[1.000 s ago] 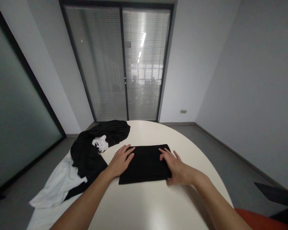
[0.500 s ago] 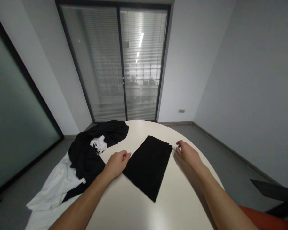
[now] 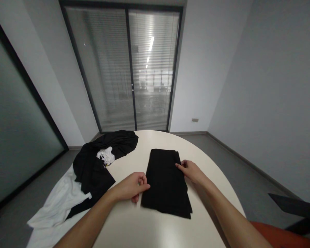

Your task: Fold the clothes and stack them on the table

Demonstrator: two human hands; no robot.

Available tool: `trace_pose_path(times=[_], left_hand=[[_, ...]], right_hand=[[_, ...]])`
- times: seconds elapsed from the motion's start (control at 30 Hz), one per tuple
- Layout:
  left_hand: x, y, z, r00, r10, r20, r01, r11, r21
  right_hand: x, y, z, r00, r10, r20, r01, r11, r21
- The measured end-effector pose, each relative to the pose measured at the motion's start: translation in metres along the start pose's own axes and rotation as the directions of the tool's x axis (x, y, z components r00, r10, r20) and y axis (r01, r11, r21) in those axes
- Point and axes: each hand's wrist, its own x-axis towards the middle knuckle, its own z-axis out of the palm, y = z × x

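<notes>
A folded black garment [image 3: 165,182] lies flat on the pale round table [image 3: 134,227], its layers slightly offset along the right and lower edges. On its left side is my left hand [image 3: 134,186], fingers loosely curled and apart from the thumb. The thumb tip reaches just over the garment's left edge, and nothing shows in the grasp. My right hand [image 3: 192,170] pinches the garment's upper right edge, thumb on top and fingers at the side, partly hidden.
A heap of loose black clothing [image 3: 93,165] and a white garment [image 3: 59,199] covers the table's left side, with a small crumpled white cloth [image 3: 106,155] on it. Something orange-red [image 3: 276,236] shows at lower right. A glass door [image 3: 155,75] stands beyond the table.
The black garment has turned on the table, so its sides now run more nearly front to back. My right hand has moved left onto its edge; my left hand has shifted right and nearer.
</notes>
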Motion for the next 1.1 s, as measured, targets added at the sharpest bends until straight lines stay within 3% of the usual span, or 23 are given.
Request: trace_pose_path(times=[0.07,0.13,0.17,0.23,0.33,0.5,0.67,0.73,0.83,0.97,1.03,1.1], left_hand=[[-0.003,0.009,0.006,0.99,0.099,-0.099,-0.089,0.991,0.103],[-0.004,0.013,0.01,0.915,0.302,-0.267,-0.231,0.935,0.269],[-0.004,0.014,0.011,0.876,0.392,-0.281,-0.29,0.894,0.343],[-0.002,0.01,0.012,0.861,0.483,-0.162,-0.376,0.818,0.436],[0.0,0.001,0.015,0.892,0.451,0.04,-0.411,0.769,0.49],[-0.003,0.0,0.012,0.902,0.426,0.073,-0.405,0.773,0.489],[-0.013,0.006,0.003,0.883,0.444,0.154,-0.46,0.751,0.474],[-0.013,0.005,0.003,0.877,0.464,0.129,-0.459,0.725,0.513],[-0.006,0.0,0.006,0.861,0.509,-0.016,-0.407,0.706,0.579],[0.008,-0.008,0.014,0.854,0.488,-0.181,-0.316,0.762,0.565],[0.012,-0.011,0.018,0.855,0.47,-0.218,-0.305,0.797,0.522],[0.014,-0.012,0.023,0.848,0.458,-0.266,-0.298,0.827,0.476]], right_hand=[[0.0,-0.002,-0.001,0.999,-0.007,-0.034,0.006,0.999,-0.034],[-0.004,-0.006,-0.004,0.999,0.04,-0.007,-0.04,0.998,-0.048],[-0.006,-0.009,-0.005,0.997,0.07,0.011,-0.069,0.996,-0.052],[-0.011,-0.012,-0.005,0.994,0.108,0.032,-0.105,0.992,-0.07],[-0.011,-0.011,-0.002,0.998,0.061,0.016,-0.06,0.995,-0.08],[0.0,-0.004,0.008,0.998,-0.009,-0.06,0.008,1.0,-0.025],[0.011,-0.001,0.011,0.986,-0.046,-0.162,0.052,0.998,0.037],[0.017,0.001,0.01,0.974,-0.029,-0.223,0.039,0.998,0.04],[0.024,0.007,0.006,0.949,0.044,-0.313,-0.03,0.998,0.049],[0.02,0.009,-0.007,0.934,0.145,-0.327,-0.151,0.989,0.007],[0.008,0.0,-0.015,0.918,0.108,-0.382,-0.147,0.986,-0.076],[-0.008,-0.017,-0.022,0.893,-0.075,-0.444,0.0,0.986,-0.165]])
